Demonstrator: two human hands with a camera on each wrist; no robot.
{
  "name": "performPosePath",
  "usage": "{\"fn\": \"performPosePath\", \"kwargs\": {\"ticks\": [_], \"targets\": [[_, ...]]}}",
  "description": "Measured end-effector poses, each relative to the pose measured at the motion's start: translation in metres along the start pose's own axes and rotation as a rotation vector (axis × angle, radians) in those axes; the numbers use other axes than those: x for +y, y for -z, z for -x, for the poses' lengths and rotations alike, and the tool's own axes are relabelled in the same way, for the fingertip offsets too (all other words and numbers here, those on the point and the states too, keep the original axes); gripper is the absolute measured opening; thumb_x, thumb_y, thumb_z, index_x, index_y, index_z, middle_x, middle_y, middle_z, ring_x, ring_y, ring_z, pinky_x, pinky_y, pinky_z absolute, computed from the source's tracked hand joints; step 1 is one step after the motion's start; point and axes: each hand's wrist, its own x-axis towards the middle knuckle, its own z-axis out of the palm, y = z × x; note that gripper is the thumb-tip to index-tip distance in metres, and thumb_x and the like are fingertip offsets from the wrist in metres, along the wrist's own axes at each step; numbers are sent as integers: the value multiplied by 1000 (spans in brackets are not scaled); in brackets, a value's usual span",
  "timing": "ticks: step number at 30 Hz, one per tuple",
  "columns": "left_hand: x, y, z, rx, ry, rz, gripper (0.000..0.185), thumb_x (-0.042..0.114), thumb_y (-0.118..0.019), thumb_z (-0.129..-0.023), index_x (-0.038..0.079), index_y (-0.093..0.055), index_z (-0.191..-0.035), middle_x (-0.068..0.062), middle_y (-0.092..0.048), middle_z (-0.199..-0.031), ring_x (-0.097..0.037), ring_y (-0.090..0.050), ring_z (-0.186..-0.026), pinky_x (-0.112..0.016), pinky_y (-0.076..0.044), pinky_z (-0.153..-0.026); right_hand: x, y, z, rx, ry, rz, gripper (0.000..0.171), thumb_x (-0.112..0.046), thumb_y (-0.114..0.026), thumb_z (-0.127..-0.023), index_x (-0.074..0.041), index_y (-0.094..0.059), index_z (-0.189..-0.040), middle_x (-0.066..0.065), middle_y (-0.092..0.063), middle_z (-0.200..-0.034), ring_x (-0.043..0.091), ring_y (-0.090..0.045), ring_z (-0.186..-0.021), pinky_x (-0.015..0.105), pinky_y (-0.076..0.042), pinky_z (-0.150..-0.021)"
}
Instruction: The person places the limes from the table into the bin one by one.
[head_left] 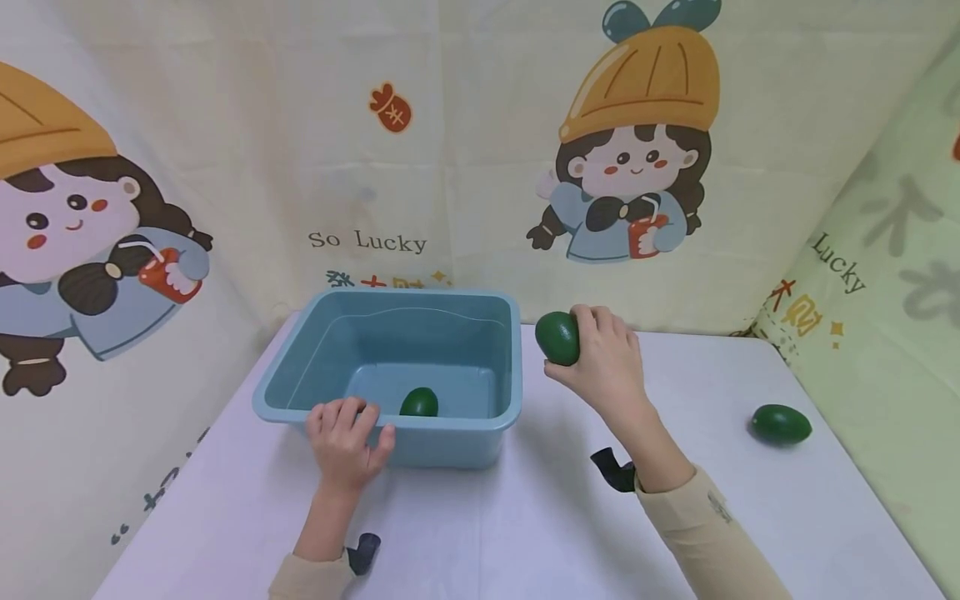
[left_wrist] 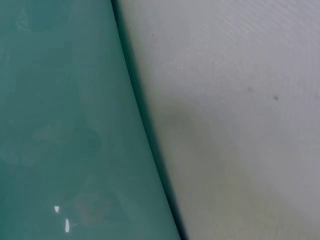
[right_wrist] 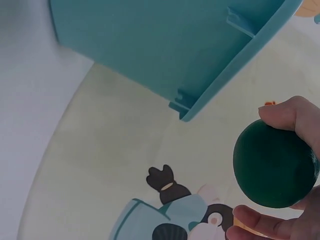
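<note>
My right hand point(head_left: 609, 362) holds a dark green avocado point(head_left: 557, 338) in the air, just right of the blue plastic bin point(head_left: 512, 367). In the right wrist view, thumb and fingers grip the avocado point(right_wrist: 272, 165) from one side, apart from the bin's outer wall point(right_wrist: 150, 45). With fingers bent over the front rim, my left hand point(head_left: 347, 446) holds the bin; its thumb lies along the outside. Inside the bin sits a second avocado point(head_left: 420, 402), partly hidden by the rim. The left wrist view shows only the bin wall point(left_wrist: 65, 120) and the white tabletop point(left_wrist: 240, 125).
Another avocado point(head_left: 781, 424) lies on the white table point(head_left: 697, 400) at the right. A patterned cloth point(head_left: 480, 167) hangs behind and along both sides. Black wrist mounts point(head_left: 363, 553) stick out beside both sleeves.
</note>
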Motion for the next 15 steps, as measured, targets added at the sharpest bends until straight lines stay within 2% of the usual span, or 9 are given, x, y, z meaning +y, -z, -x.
{"fn": "performPosePath", "kwargs": {"ticks": [15], "targets": [[1,-2,-4,43,13,8,46,36,-44,-87,3,-54,-57,-12,-51,-60,-30,-43,-57,-45,-28,-62,-22,-3,-13,-58,43,-4,71,-36,-78,-66,-4,-46,-120,18,-49,-117,35,-44,-107,52,-38,-85]]}}
